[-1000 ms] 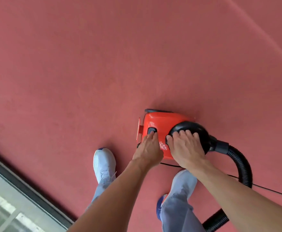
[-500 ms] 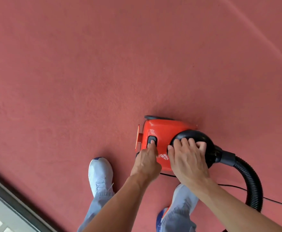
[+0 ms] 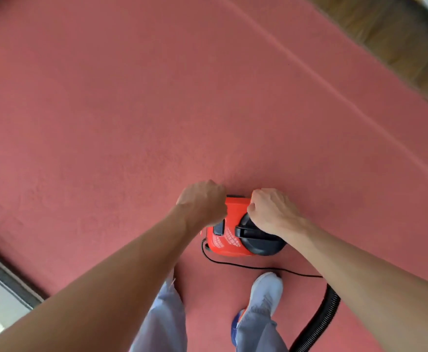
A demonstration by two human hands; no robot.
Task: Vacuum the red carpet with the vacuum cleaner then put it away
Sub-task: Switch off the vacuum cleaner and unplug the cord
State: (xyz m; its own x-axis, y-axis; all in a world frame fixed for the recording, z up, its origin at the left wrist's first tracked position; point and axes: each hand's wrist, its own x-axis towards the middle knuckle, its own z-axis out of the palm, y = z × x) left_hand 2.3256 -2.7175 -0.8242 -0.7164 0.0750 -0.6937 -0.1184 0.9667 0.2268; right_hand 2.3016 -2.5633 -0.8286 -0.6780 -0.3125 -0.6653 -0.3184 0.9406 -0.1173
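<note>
The red vacuum cleaner sits on the red carpet just in front of my feet. Its black dome faces up and its ribbed black hose curves off to the lower right. My left hand is curled over the far left corner of the red body. My right hand is curled over the far right edge, above the dome. Both hands hide the far end of the machine. A thin black power cord trails from the body across the carpet.
My legs in light trousers and a pale shoe stand right behind the vacuum. A dark metal door or window track borders the carpet at the lower left. Wooden floor begins past the carpet edge at the upper right.
Both hands left the switch and the black dome and now curl over the vacuum's far end. The view swung, bringing the wooden floor into sight.
</note>
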